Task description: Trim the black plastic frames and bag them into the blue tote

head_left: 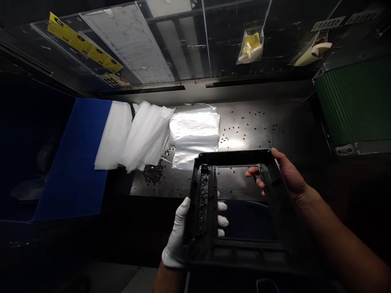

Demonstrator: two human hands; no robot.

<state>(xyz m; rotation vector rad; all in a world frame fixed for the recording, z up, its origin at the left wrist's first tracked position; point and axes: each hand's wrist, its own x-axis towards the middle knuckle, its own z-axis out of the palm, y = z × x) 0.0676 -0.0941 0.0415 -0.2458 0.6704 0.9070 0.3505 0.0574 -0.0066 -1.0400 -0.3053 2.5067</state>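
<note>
1. Head view: the black frame (244, 254) is held up on the near side of the silvery sheets (195, 134).
2. The left hand (175, 240) (white-gloved) grips its left side, thumb outside, fingertips showing through the opening.
3. The right hand (288, 175) grasps its right side, fingertips behind the opening.

No legible txt: wht lbl (328, 23), ylw strip (84, 42), sheet (128, 44) too blurry.

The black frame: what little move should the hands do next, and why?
Maybe tip the frame toward the light: its lower part is in shadow, while the table shines. The left hand and right hand grip opposite sides, so it should turn steadily.
</note>
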